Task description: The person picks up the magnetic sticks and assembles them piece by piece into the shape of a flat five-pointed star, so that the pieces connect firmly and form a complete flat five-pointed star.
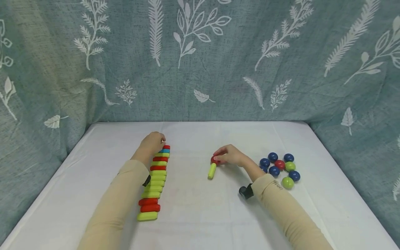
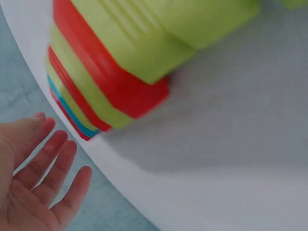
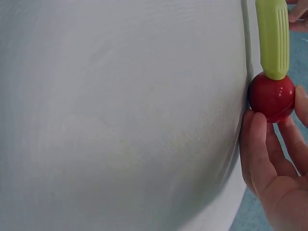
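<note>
In the head view my right hand (image 1: 230, 155) holds a red ball (image 3: 272, 97) between thumb and fingers. A yellow-green rod (image 1: 211, 171) meets that ball end-on and points towards me. My left hand (image 1: 152, 142) is at the far end of a long row of rods (image 1: 158, 172). Its fingers are spread and relaxed in the left wrist view, with nothing in them, beside the far red rod (image 1: 166, 147). A blue rod (image 1: 164, 151) lies just nearer than this one; the others in the row are red and yellow-green, side by side.
At the right lies a loose group of balls: several blue ones (image 1: 274, 171), a red one (image 1: 279, 164) and two green ones (image 1: 288, 182). A white cloth (image 1: 193, 215) covers the table. Behind it hangs a green-blue curtain (image 1: 234, 90) with white leaf patterns.
</note>
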### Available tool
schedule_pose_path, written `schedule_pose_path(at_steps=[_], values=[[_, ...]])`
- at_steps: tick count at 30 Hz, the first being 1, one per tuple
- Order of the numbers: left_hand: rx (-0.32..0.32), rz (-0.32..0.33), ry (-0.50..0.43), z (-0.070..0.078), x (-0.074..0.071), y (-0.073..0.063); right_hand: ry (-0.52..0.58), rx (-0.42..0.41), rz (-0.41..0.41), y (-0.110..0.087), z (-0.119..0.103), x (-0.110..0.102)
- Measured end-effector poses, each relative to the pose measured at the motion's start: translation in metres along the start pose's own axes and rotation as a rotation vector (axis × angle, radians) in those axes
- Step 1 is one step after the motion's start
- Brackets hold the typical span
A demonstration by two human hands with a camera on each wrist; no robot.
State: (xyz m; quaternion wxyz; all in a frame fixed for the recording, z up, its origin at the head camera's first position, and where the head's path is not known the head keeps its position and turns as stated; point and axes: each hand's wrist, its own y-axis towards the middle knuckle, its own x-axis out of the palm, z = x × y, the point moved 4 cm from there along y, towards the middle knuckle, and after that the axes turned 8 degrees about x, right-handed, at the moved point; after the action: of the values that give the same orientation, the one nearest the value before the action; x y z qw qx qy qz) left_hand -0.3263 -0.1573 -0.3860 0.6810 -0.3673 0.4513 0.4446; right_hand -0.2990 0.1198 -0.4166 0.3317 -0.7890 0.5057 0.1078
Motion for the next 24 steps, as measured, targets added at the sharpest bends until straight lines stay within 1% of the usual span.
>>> schedule_pose_path(at_steps=[5, 11, 16, 24], values=[[-0.048, -0.008, 0.003, -0.0065, -0.0005, -0.0008, -0.012, -0.013, 0.01, -0.0016, -0.0029, 0.0027], [-0.066, -0.036, -0.012, -0.009, 0.002, -0.0016, -0.041, -0.014, 0.017, 0.0, -0.0034, 0.0048], [-0.071, -0.041, -0.009, -0.0091, 0.0038, -0.0013, -0.055, -0.025, 0.011, 0.0009, -0.0032, 0.0043], [-0.087, -0.061, -0.039, -0.0115, 0.0058, 0.0008, -0.039, -0.012, 0.017, -0.0012, -0.0057, 0.0046]])
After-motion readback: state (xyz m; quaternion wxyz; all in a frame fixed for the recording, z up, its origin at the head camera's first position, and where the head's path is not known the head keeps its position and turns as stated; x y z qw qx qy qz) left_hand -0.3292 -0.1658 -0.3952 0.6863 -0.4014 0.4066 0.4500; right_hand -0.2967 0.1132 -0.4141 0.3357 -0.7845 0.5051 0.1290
